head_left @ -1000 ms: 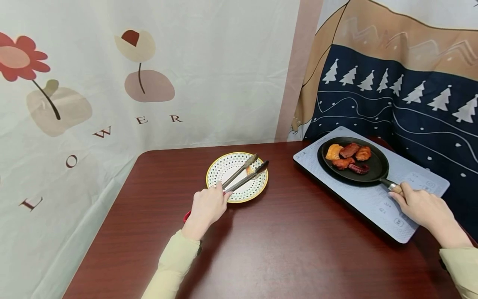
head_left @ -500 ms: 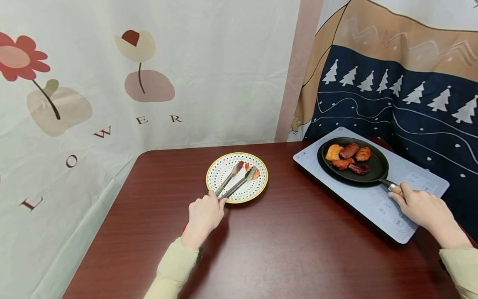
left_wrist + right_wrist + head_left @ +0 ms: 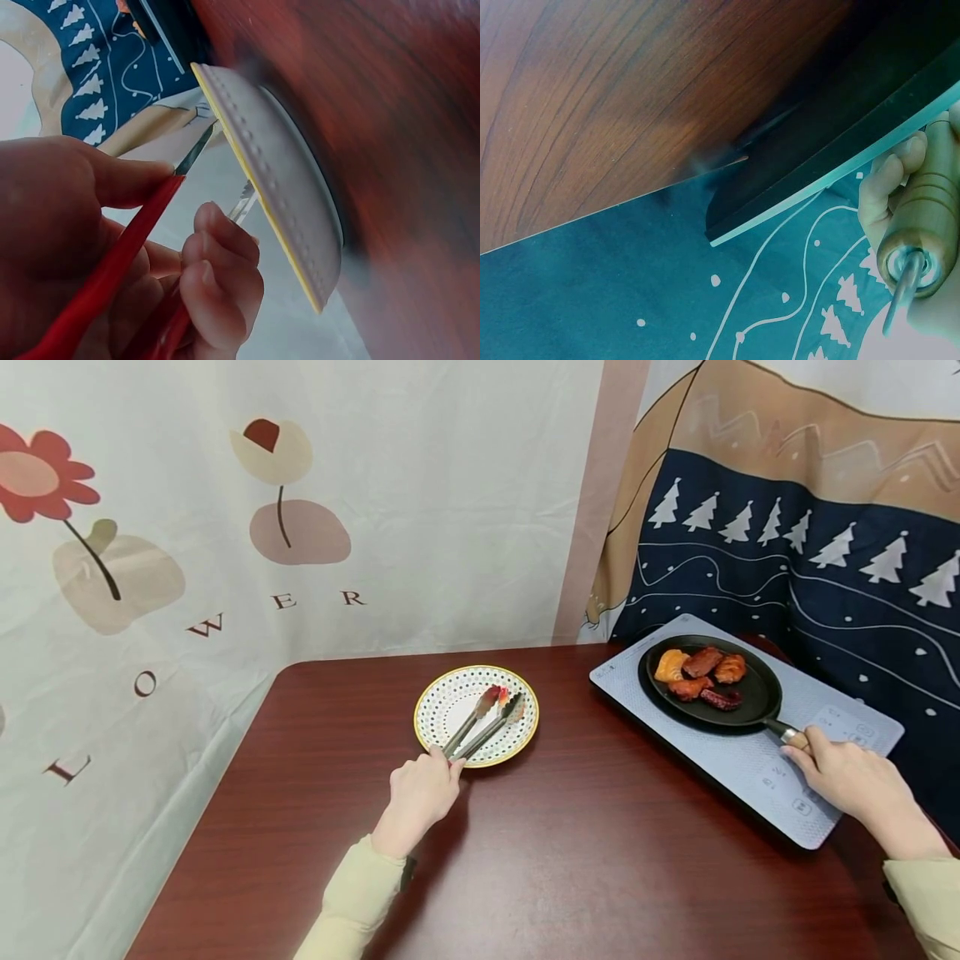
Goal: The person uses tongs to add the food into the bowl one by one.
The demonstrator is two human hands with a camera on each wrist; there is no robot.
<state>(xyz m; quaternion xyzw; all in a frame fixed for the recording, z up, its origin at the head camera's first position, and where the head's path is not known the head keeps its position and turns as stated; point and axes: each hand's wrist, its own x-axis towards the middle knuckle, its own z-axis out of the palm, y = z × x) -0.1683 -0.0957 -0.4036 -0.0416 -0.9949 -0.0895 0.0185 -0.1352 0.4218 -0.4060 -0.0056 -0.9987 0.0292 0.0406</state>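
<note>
My left hand (image 3: 420, 789) holds a pair of tongs (image 3: 489, 727) whose tips reach over a dotted plate (image 3: 433, 714) with a yellow rim. A small red and orange food piece (image 3: 503, 696) shows at the tips; whether they grip it I cannot tell. Up close in the left wrist view, thumb and fingers are around the red handles (image 3: 112, 274), near the plate's side (image 3: 292, 172). On the right, my right hand (image 3: 851, 777) grips the wooden handle (image 3: 928, 199) of a black frying pan (image 3: 759, 697). Several pieces of cooked food (image 3: 701, 662) lie in the pan.
Under the pan is a flat, light grey cooktop (image 3: 637, 672), set at an angle on the brown table (image 3: 570, 827). Printed curtains (image 3: 465, 527) hang along the table's back and right side.
The tongs first drew back toward the lower left, then moved slightly right. Their tips are nearer together around the red piece than a second ago. The right hand and pan stayed put.
</note>
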